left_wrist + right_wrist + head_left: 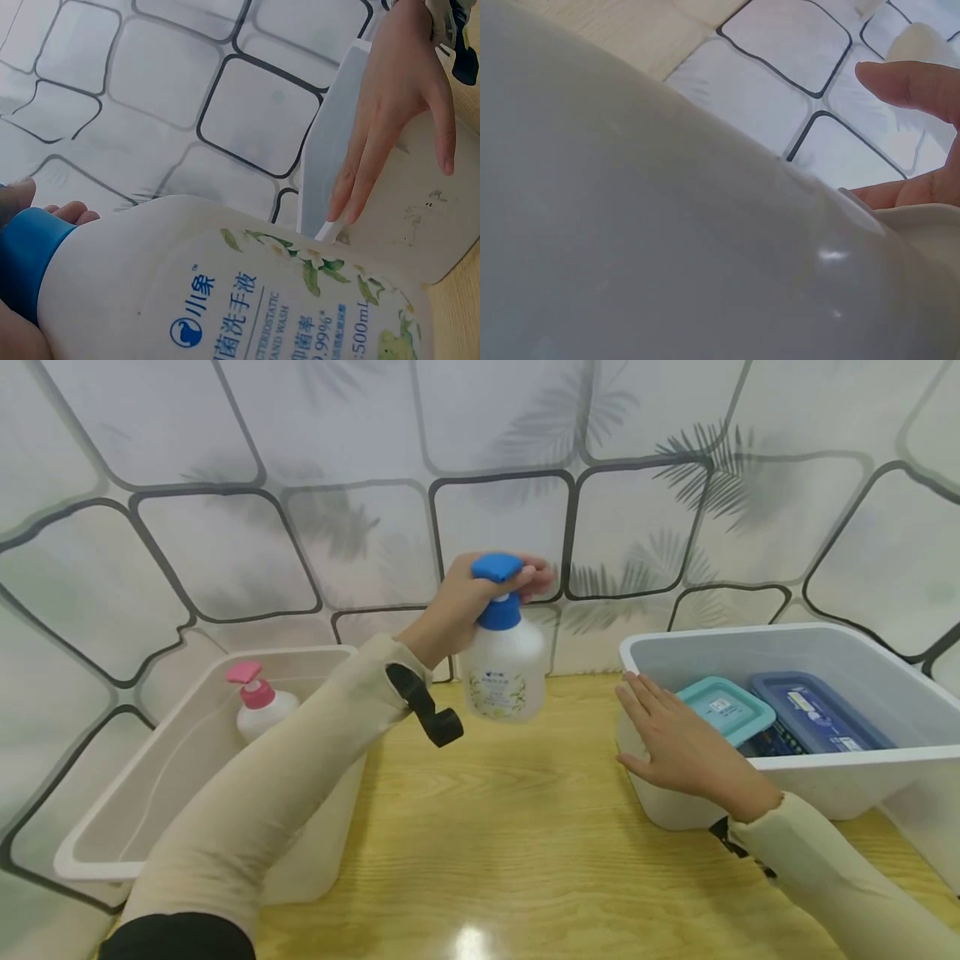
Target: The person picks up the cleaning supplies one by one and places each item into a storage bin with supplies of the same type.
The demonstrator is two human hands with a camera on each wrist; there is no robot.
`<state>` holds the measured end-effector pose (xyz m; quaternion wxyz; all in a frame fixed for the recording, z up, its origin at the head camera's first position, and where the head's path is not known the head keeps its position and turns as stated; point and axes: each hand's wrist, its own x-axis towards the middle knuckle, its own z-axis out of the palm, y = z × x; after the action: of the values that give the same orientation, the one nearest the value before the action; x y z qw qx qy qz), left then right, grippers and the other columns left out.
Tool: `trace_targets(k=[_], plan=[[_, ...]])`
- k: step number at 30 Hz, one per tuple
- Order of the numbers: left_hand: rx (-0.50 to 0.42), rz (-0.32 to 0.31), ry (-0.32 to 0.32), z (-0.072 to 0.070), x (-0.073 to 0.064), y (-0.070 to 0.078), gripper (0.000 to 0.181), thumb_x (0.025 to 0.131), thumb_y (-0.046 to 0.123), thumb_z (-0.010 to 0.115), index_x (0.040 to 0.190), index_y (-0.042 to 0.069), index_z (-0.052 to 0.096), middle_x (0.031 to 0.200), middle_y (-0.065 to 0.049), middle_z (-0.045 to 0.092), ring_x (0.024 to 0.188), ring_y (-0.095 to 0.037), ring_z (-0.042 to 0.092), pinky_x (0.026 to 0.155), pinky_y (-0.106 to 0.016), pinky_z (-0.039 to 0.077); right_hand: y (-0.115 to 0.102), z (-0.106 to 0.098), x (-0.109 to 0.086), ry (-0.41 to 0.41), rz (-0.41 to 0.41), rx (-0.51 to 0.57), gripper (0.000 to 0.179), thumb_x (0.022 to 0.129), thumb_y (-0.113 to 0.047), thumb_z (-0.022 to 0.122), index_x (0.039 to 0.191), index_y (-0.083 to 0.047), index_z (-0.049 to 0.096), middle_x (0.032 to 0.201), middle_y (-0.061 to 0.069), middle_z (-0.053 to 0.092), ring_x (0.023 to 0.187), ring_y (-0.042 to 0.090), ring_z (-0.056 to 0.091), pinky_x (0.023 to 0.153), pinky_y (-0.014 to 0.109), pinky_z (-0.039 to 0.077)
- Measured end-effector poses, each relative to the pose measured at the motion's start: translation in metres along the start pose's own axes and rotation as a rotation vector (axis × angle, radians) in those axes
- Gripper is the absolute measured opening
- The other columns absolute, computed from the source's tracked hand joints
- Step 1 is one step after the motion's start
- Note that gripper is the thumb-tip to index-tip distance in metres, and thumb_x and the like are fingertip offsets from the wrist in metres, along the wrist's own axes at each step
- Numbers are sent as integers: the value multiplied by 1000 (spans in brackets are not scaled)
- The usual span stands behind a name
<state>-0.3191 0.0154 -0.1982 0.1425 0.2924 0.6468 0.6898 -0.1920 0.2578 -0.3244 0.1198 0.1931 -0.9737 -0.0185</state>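
Observation:
My left hand (pixel 455 614) grips the neck of a white hand wash pump bottle (pixel 506 668) just under its blue pump head. The bottle is upright between two bins, and its flowered label fills much of the left wrist view, where the printed hand wash label (pixel 240 315) shows. My right hand (pixel 671 739) lies with straight fingers on the near left rim of the right white bin (pixel 847 762), holding nothing. In the right wrist view the bin wall (pixel 667 225) covers most of the picture, with thumb and part of a finger at the right.
In the right bin lie a teal-lidded box (pixel 726 708) and a blue-lidded box (pixel 817 714). The left white bin (pixel 97 868) holds a white bottle with a pink pump (pixel 257 693), partly behind my left sleeve. A patterned wall (pixel 375 427) rises behind the wooden table (pixel 480 827).

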Motion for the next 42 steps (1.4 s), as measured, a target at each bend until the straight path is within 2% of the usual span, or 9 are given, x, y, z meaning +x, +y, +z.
trace_targets(k=[8, 14, 20, 27, 32, 37, 42], plan=[[21, -9, 10, -1, -14, 8, 34, 93, 11, 57, 126, 1, 58, 123, -19, 62, 113, -24, 63, 96, -31, 51, -1, 1, -1, 13, -7, 0, 81, 82, -31, 68, 138, 14, 33, 146, 35, 28, 135, 49, 29, 106, 59, 34], [39, 9, 32, -10, -21, 20, 34, 93, 11, 57, 125, 0, 58, 122, -20, 62, 112, -25, 63, 98, -33, 50, -1, 1, -1, 3, -1, 9, 81, 83, -31, 68, 139, 13, 32, 146, 35, 27, 135, 48, 28, 106, 59, 34], [82, 45, 76, -26, -25, 35, 33, 93, 11, 57, 124, 0, 58, 122, -19, 63, 110, -25, 64, 99, -34, 50, -1, -2, -1, 3, -4, 3, 80, 83, -31, 67, 139, 13, 32, 146, 35, 28, 135, 49, 28, 106, 59, 34], [72, 16, 126, -48, -30, 48, 36, 92, 13, 59, 125, 1, 57, 115, -10, 68, 110, -23, 64, 104, -37, 45, -1, -2, 0, -1, -3, 3, 80, 84, -32, 67, 139, 13, 31, 146, 35, 27, 135, 49, 28, 107, 59, 34], [19, -4, 137, -65, -38, 51, 37, 91, 14, 60, 125, 1, 56, 104, -3, 70, 107, -20, 65, 110, -39, 39, 0, -1, 0, -6, -5, -1, 80, 84, -33, 66, 140, 13, 31, 146, 35, 27, 135, 49, 28, 107, 59, 33], [13, 3, 165, -83, -48, 53, 35, 90, 15, 62, 122, 1, 57, 101, -1, 72, 101, -15, 67, 111, -41, 37, -1, -2, 1, -7, -14, 0, 80, 84, -34, 66, 140, 12, 32, 146, 35, 27, 134, 49, 29, 106, 60, 33], [-35, 17, 200, -97, -58, 55, 29, 85, 15, 68, 112, 3, 64, 96, -3, 73, 94, -16, 70, 106, -37, 44, -1, -2, 1, -14, -8, -4, 80, 84, -34, 66, 140, 12, 31, 147, 35, 26, 135, 49, 28, 106, 60, 33]])
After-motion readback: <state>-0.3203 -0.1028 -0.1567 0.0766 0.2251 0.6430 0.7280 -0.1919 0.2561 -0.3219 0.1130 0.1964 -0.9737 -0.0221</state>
